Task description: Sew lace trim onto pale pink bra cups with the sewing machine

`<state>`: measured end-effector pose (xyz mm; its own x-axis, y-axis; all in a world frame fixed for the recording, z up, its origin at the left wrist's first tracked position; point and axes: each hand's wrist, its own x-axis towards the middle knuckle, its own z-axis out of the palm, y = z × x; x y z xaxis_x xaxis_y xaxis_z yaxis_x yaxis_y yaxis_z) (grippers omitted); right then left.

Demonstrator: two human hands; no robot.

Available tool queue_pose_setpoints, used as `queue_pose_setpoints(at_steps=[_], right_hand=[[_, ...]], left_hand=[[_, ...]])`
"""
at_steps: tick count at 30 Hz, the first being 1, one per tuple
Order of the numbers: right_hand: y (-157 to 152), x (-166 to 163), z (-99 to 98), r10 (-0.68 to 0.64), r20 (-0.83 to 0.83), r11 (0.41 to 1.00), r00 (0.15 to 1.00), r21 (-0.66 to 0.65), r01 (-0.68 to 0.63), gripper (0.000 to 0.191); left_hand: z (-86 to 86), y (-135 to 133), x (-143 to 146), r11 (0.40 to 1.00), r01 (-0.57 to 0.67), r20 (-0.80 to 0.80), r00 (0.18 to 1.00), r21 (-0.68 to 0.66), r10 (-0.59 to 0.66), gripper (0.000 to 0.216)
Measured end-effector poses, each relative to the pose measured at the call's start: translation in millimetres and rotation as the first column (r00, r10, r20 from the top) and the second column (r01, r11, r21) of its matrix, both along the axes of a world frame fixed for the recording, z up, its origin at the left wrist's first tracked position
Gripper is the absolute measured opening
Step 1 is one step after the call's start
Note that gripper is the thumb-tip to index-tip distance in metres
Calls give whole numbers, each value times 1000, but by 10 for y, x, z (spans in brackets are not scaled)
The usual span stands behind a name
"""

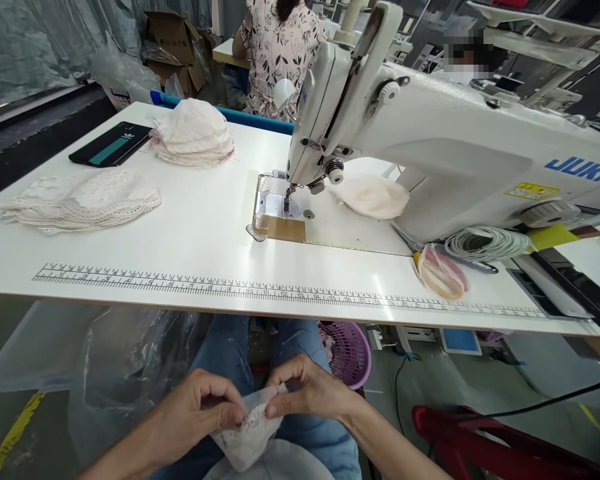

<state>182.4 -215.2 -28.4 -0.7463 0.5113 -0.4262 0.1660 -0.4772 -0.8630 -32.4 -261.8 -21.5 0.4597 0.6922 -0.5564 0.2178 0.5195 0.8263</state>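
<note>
Over my lap, below the table's front edge, a small white lace fabric piece (247, 437) hangs between my hands. My left hand (207, 407) pinches its upper left edge between thumb and fingers. The upper right edge is gripped by my right hand (303, 393), thumb in front and fingers behind. Part of the piece looks sheer near the top. Beneath it is a pale round container or cloth (275, 463), only partly visible. Beyond my hands, the white sewing machine (430, 133) stands on the table (200, 247), a round cream fabric pad (373, 197) lying by its needle.
Stacked lace pieces (85, 200) and a pile of white fabric cups (195, 133) lie at left beside a black phone-like case (111, 143). Coiled cord (487, 243) and elastic bands (443, 270) sit at right. A purple basket (353, 353) stands below. Another person (280, 53) is behind the table.
</note>
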Motion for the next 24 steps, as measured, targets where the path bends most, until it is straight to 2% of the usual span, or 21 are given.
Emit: queue_pose_setpoints(at_steps=[4,7,10,15,24], right_hand=[[-24,-25,-16,27,-41,1000,999,2,-27,38],[-37,-39,-9,-1,-56,999,998,32,3,36],[-42,-22,-29,-28,-53,999,998,-40,26,34],[-41,47,-114,-36,-43,989,998,-142,29,31],[-13,84,-126,-61,-6,985,998,-162,59,25]], left_hand=[[31,3,21,1000,0,-42,999,20,0,30],[86,8,18,1000,-8,-40,999,-21,7,20],[134,3,-28,999,13,-13,1000,-45,-13,11],[164,-8,-90,991,118,-22,993,59,-117,9],[160,-21,-105,996,2,-10,1000,-93,-3,16]])
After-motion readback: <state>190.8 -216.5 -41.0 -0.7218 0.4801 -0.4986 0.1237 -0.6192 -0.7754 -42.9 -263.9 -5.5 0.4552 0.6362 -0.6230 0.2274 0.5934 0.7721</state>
